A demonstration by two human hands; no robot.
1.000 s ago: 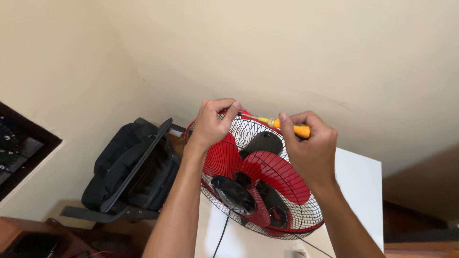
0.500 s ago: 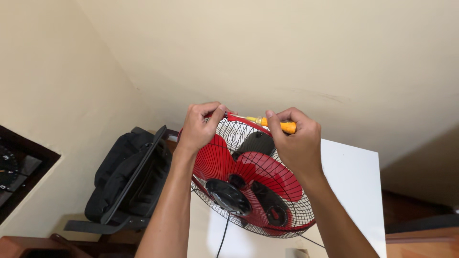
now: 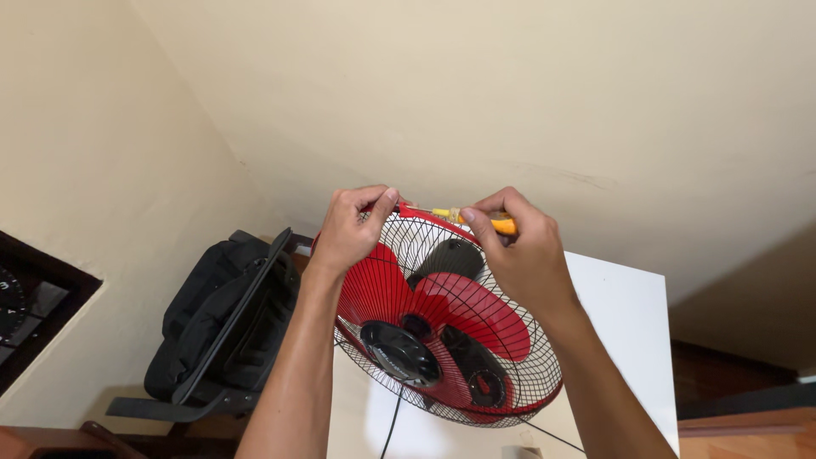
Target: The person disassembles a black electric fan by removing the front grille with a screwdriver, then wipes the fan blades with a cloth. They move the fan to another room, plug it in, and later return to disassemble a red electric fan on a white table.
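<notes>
Your left hand pinching the red fan grille's far rim, your right hand closed around a yellow-handled screwdriver at that rim, white worktop beneath

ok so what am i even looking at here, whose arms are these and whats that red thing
There is no machine here. The picture comes from a camera worn on a person's head, looking down, so the two bare arms are that person's own. The red thing is a fan with red blades inside a black wire cage, resting on a white table. The left hand grips the top rim of the cage. The right hand holds a yellow-handled screwdriver lying sideways along that rim, its tip pointing toward the left hand. Beside the table, on the left, a black bag rests against the cream wall.
</notes>
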